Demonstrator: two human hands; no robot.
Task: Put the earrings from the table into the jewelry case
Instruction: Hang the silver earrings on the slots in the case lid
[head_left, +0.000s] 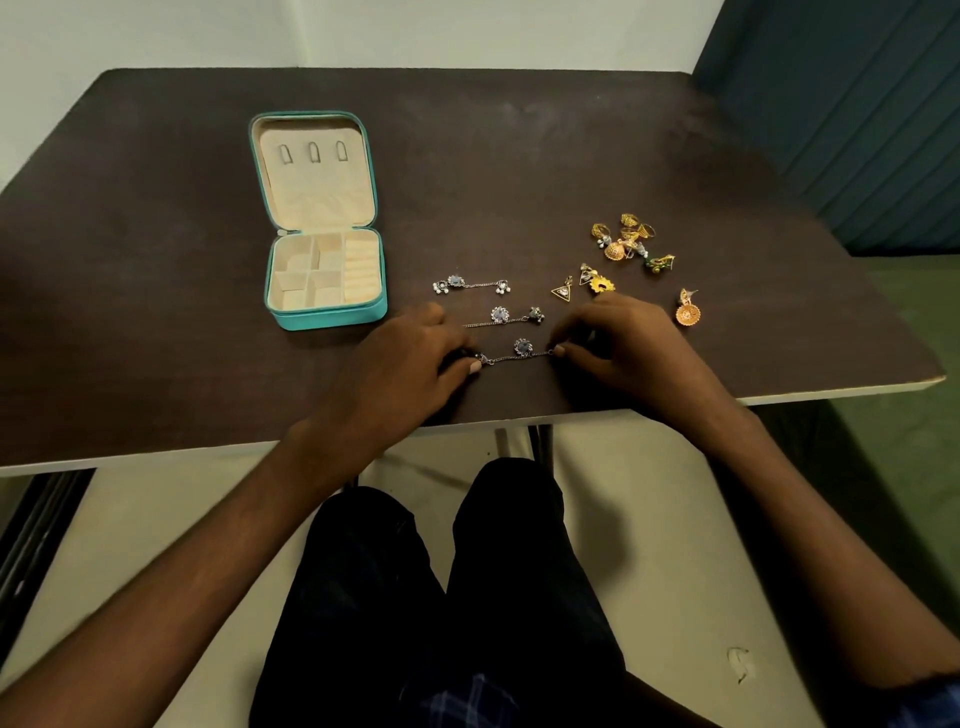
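Note:
A teal jewelry case (326, 318) lies open on the dark table (156, 312), its cream compartments empty. Three silver chain earrings with blue flowers lie in rows to its right: the far one (470, 284), the middle one (511, 316) and the nearest one (522, 349). My left hand (410, 358) pinches the nearest chain's left end and my right hand (623, 343) pinches its right end, the chain stretched between them on the table. Gold earrings lie to the right: a triangle (562, 291), a sun shape (602, 284), a round one (688, 313) and a cluster (626, 241).
The table's front edge runs just under my wrists, with my legs in dark trousers below it. A dark blue panelled wall (857, 104) stands at the right. A pale wall rises behind the table.

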